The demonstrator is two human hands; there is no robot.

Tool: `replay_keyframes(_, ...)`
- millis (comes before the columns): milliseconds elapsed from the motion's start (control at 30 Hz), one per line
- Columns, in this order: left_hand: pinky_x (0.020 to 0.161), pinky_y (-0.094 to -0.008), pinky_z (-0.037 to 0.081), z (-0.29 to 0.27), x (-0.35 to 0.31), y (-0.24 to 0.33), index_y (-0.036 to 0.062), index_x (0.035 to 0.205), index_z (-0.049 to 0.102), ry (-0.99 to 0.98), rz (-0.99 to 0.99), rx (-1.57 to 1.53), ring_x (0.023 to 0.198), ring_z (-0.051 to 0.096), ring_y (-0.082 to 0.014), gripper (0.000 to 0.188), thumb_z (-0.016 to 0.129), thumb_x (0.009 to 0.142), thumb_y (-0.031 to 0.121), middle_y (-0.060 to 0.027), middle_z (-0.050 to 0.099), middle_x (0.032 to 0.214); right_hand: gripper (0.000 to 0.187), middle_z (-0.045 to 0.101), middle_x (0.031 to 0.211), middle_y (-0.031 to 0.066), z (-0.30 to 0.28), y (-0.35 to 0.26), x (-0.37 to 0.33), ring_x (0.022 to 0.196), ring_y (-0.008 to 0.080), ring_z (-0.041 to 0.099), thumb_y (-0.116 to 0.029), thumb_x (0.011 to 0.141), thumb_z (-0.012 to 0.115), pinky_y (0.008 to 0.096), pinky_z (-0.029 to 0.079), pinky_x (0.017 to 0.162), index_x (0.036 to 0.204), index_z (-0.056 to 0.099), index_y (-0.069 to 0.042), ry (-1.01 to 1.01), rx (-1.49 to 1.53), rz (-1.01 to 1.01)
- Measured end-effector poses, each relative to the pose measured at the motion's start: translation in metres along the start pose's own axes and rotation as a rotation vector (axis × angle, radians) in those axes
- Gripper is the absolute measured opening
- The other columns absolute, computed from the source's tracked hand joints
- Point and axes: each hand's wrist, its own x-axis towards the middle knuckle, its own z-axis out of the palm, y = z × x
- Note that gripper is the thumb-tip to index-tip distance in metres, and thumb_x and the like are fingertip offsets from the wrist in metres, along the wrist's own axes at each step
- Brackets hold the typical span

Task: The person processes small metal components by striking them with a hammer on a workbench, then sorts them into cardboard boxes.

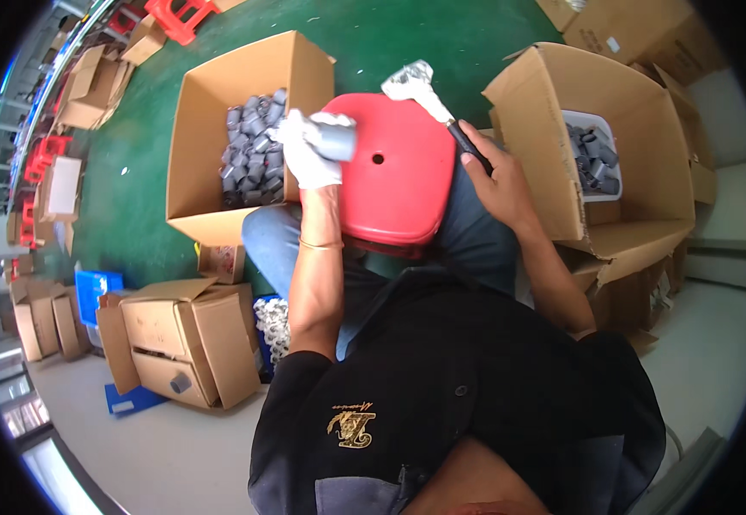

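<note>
My left hand (308,161), in a white glove, is closed around a short grey plastic pipe fitting (337,143). It holds the fitting at the left side of a red plastic stool (390,202) that stands between my knees. My bare right hand (501,184) grips the black handle of a hammer (428,99). White wrapping covers the hammer's head, which lies over the stool's far right edge, pointing away from me. Just left of my gloved hand, a cardboard box (308,73) contains many similar grey fittings (251,153).
On the right, an open carton (553,142) holds a white tub (606,194) of grey pieces. At lower left stands another carton (163,322), near a blue bin (96,292) and a container of whitish parts (274,326). A red stool (182,21) is on the far green floor.
</note>
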Motion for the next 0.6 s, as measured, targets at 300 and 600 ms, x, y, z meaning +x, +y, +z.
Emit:
replay_keyframes(300,0.07,-0.0382,0.052,-0.045,-0.022,0.091,0.0123,0.084,0.058,0.175,-0.018,-0.97,0.078,0.061,-0.0234,0.019,0.05,0.095,0.025,-0.007,0.064,0.08,0.044,0.07,0.109,0.0164,0.05,0.054,0.012,0.081,0.03,0.065,-0.009,0.088,0.058,0.0334,0.051,0.074,0.132,0.059,-0.005,-0.137,-0.172,-0.013)
replay_keyframes(600,0.068,-0.0305,0.051,-0.041,-0.016,0.113,0.0105,0.082,0.06,0.302,0.12,-0.689,0.072,0.062,-0.0176,0.002,0.059,0.083,0.011,-0.0033,0.063,0.074,0.043,0.057,0.117,0.0135,-0.017,0.01,-0.012,0.105,0.0279,0.058,-0.008,0.085,0.06,0.0336,0.045,0.09,0.128,0.061,-0.003,-0.158,-0.171,-0.132)
